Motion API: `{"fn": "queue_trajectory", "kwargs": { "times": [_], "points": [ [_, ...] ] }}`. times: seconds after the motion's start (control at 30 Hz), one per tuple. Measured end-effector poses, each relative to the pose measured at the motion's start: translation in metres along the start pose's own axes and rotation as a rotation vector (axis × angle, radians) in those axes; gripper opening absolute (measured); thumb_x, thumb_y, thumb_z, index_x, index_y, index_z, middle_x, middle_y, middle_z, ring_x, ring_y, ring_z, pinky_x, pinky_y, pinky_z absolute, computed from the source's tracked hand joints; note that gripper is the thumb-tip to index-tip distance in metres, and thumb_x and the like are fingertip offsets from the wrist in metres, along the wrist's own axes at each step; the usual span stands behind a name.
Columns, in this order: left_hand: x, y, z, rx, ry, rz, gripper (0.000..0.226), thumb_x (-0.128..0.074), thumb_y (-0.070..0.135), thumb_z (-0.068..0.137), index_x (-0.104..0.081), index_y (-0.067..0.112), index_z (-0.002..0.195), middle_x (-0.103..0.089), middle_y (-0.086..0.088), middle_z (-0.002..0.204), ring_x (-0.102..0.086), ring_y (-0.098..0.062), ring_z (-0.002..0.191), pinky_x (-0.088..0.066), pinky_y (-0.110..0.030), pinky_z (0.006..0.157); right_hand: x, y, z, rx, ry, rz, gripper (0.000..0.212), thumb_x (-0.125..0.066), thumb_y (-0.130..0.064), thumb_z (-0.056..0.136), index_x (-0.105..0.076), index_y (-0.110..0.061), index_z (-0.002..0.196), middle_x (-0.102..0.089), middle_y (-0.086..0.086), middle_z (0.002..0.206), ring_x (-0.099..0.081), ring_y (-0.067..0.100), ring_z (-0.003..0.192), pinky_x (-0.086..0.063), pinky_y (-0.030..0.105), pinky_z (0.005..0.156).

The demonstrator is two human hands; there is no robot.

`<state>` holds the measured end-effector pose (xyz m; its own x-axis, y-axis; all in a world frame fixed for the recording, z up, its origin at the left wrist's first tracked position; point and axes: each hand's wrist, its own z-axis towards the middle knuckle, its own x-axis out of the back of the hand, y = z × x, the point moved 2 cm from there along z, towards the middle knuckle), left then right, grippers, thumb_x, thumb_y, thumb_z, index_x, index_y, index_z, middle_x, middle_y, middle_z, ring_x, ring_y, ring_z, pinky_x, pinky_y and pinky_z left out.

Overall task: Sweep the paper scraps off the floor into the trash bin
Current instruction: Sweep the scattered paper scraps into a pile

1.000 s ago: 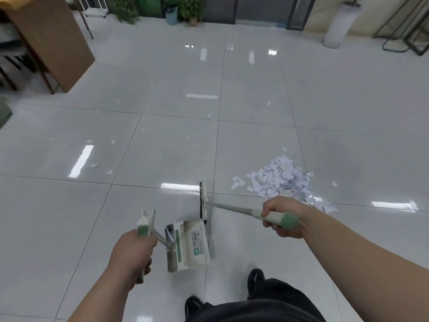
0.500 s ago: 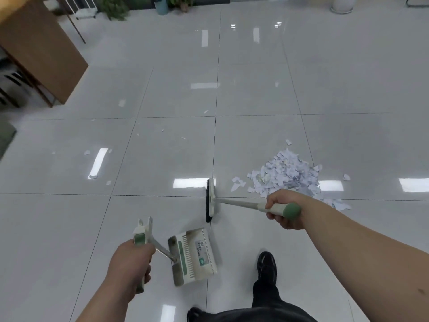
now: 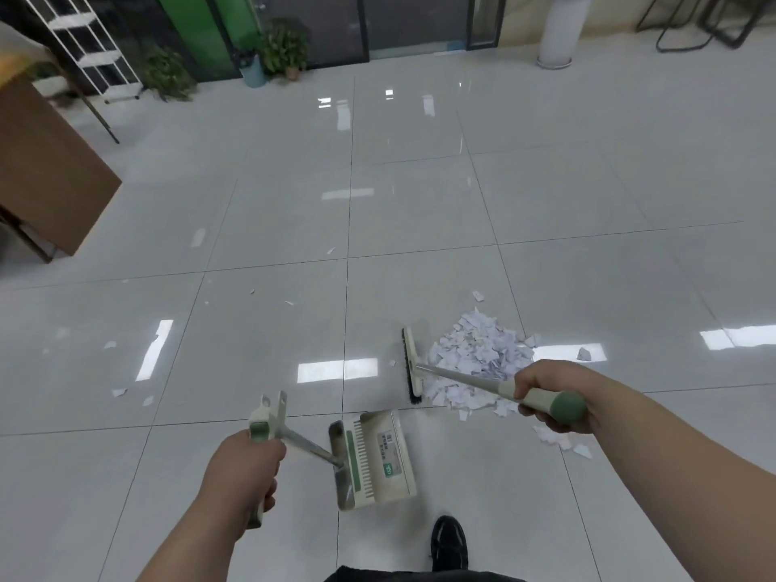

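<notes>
We cannot read the labels on the dustpan point(image 3: 380, 459); they blur. The wooden desk point(image 3: 46, 178) is cut off at the left edge. The left hand point(image 3: 241, 466) curls its fingers round the dustpan handle, the right hand point(image 3: 546, 392) round the broom point(image 3: 413, 371), whose head touches the paper scraps point(image 3: 478, 350) heaped right of centre on the glossy tiled floor point(image 3: 273, 228).

Single head-worn view, looking forward and steeply down, near both hands, floor point(image 3: 420, 203) beyond
</notes>
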<state>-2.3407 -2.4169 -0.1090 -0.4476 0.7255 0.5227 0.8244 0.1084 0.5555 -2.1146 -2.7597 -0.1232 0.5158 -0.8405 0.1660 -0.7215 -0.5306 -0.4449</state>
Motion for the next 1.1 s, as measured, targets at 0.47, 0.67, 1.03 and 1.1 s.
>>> {"fn": "queue_trajectory", "kwargs": {
  "times": [0.47,0.67,1.03,1.1],
  "points": [
    [-0.081,0.072,0.002,-0.138,-0.163,0.12,0.014,-0.052,0.002,0.086,-0.053,0.01,0.075,-0.046,-0.008,0.064,-0.039,-0.022,0.053,-0.039,-0.026,0.048,0.11,0.039,-0.025,0.011,0.223,0.174,0.017,-0.053,0.008,0.075,-0.059,0.008,0.09,-0.059,0.02,0.072,-0.053,0.025,0.054,-0.045,0.028,0.049],
    [-0.101,0.081,0.016,-0.164,-0.226,0.203,0.012,-0.054,0.004,0.087,-0.053,0.01,0.077,-0.046,-0.008,0.065,-0.04,-0.022,0.055,-0.04,-0.028,0.05,0.135,0.089,-0.024,-0.139,0.339,0.228,0.015,-0.049,0.005,0.073,-0.056,0.001,0.085,-0.057,0.016,0.067,-0.05,0.022,0.049,-0.042,0.026,0.049],
    [-0.07,0.085,0.056,-0.138,-0.283,0.275,0.015,-0.055,0.004,0.087,-0.05,0.01,0.075,-0.045,-0.007,0.062,-0.038,-0.022,0.051,-0.04,-0.028,0.052,0.072,0.147,-0.013,-0.331,0.354,0.461,0.016,-0.047,0.005,0.074,-0.049,-0.006,0.086,-0.052,0.011,0.059,-0.049,0.02,0.043,-0.039,0.02,0.048],
    [-0.057,0.087,0.066,-0.137,-0.286,0.277,0.015,-0.055,0.004,0.087,-0.05,0.011,0.075,-0.046,-0.006,0.061,-0.039,-0.021,0.05,-0.04,-0.028,0.052,0.053,0.138,-0.002,-0.316,0.338,0.542,0.019,-0.047,0.005,0.075,-0.049,-0.008,0.089,-0.051,0.01,0.06,-0.049,0.019,0.042,-0.041,0.019,0.047]
  ]
}}
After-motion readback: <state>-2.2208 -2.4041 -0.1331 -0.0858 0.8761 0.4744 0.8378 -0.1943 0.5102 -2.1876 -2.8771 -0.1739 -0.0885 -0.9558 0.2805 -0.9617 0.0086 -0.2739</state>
